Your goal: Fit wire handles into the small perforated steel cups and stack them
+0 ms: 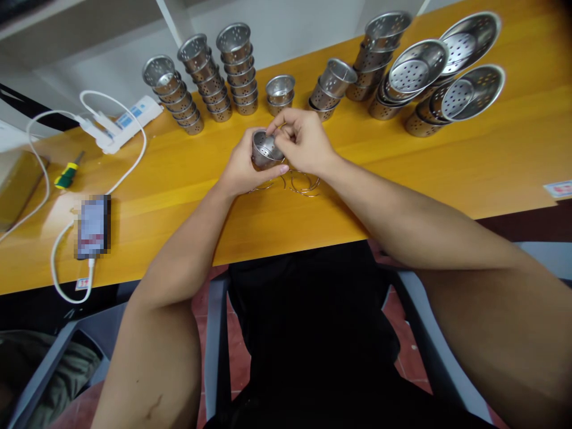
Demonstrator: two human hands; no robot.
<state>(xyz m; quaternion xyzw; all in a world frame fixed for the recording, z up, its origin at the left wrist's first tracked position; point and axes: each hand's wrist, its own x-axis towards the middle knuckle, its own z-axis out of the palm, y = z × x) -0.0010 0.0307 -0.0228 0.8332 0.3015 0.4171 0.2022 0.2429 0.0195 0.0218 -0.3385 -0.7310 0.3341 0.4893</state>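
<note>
Tilted in my left hand (pixel 241 165) is a small perforated metal cup (pixel 264 156), its open mouth turned partly towards me. The fingers and thumb wrap round its side. My right hand (pixel 308 140) is closed in a pinch at the cup's right rim, its fingertips reaching over the opening. What those fingers pinch, if anything, is hidden. Several thin wire rings (pixel 304 185) lie on the table just below the hands, partly covered by them. Behind the cup stands a short stack of similar cups (pixel 280 95).
Taller stacks of perforated cups (pixel 236 68) line the back left. Wider stacked strainers (pixel 417 71) lean at the back right. Leftward on the yellow table (pixel 179 196) are a power strip (pixel 134 125), a screwdriver (pixel 68 174), and a phone (pixel 93 226) with a white cable.
</note>
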